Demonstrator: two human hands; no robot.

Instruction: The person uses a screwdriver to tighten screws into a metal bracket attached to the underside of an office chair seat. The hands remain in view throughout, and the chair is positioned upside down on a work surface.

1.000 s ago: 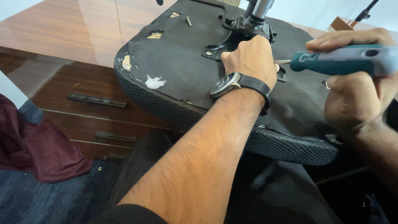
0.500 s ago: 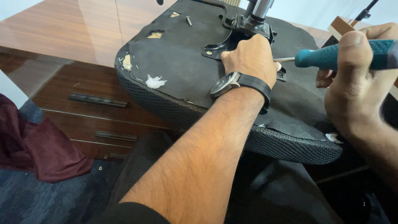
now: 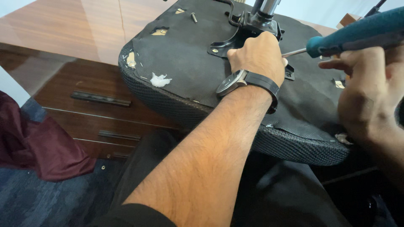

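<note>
A: Left hand (image 3: pixel 259 54)?
B: Fist, closed down on the metal bracket (image 3: pixel 227 42) under the upturned seat (image 3: pixel 189 67). Looks like it's bracing the seat. What's inside the fist I can't tell. Watch (image 3: pixel 235 82) on that wrist.

A: Right hand (image 3: pixel 370 90)?
B: Wrapped round the screwdriver (image 3: pixel 357 33), teal handle. Shaft runs toward the left hand; the tip is hidden behind its knuckles.

A: Step?
B: Looks like working a bracket screw, mid-step. Can't see tip or screw head.

A: Next move needs?
B: Probably the tip seated square and the left hand pressing so the seat doesn't rock.

A: Around?
B: Loose bolt (image 3: pixel 194 17) beyond the left hand, post (image 3: pixel 265 8) just past it. Drawers (image 3: pixel 101 109) and maroon cloth (image 3: pixel 38 147) to the left, lower.
</note>
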